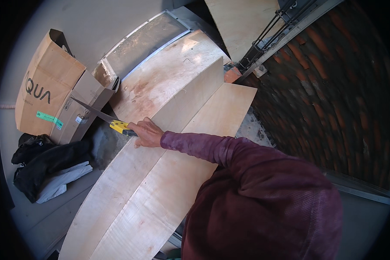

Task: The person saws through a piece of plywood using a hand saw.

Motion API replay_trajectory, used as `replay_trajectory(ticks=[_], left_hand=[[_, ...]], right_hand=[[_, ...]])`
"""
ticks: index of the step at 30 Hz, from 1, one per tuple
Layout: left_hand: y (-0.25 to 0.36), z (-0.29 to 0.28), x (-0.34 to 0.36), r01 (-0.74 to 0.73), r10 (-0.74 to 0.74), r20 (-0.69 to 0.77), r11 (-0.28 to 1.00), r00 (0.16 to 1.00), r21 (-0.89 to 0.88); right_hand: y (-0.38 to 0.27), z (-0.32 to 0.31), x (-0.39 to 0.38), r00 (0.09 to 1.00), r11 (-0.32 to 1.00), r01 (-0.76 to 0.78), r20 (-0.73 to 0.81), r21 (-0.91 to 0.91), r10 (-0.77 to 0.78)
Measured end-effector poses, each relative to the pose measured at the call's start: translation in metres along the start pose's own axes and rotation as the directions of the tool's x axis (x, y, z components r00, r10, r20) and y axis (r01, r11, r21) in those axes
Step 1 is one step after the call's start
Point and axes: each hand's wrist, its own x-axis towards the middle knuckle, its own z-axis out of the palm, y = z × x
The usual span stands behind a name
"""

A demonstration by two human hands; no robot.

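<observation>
Pale boards (156,190) below, saw (103,116) out front!

Boards run beneath the fingers (138,125); saw juts beyond them, up-left. The right hand (149,133) wraps its yellow handle (119,126), the place to grip: likely light, firm, thin blade springy.

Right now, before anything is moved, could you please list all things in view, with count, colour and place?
Saw: one, yellow-black handle, centre left
Boards: two visible faces, pale, running from bottom left to centre
Stained board: one, light brown, beyond the boards
Framed pane: one, greyish, upper left of centre
Panel: one, tan, top centre
Box: at least one, brown, left
Bundle: black, count unclear, below the box
Sheet: pale, count unclear, under the bundle
Brick-like piece: one, orange, beside the boards' far end
Beam: one, grey, upper right
Tiles: many, red-brown, right
Right hand: one, bare, gripping the saw
Sleeve: one, maroon, from lower right
</observation>
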Motion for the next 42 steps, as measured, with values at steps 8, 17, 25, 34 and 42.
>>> replay_trajectory(ticks=[8,17,25,34,42], left_hand=[[-0.005,0.03,-0.021,-0.07,0.067,-0.019,0.986,0.998,-0.154],[-0.017,0.041,-0.018,-0.059,0.059,-0.092,0.998,0.994,0.002],[-0.005,0.054,-0.013,-0.027,0.478,-0.58,0.786,0.66,0.617],[0.077,0.384,-0.275,-0.989,0.567,0.823,-0.108,0.02,0.099],[0.048,0.457,-0.294,-0.968,0.296,0.95,-0.189,0.105,0.166]], right_hand=[[0.012,0.015,-0.01,0.999,0.999,0.039,0.024,-0.025,-0.038],[0.008,0.017,0.014,0.998,0.999,-0.02,0.054,-0.04,0.022],[0.02,0.03,0.028,1.0,1.0,-0.012,0.018,-0.005,0.012],[0.036,0.026,0.028,1.0,0.994,0.001,-0.026,0.106,0.002],[0.052,-0.158,-0.095,0.97,0.82,-0.222,0.036,0.528,0.24]])
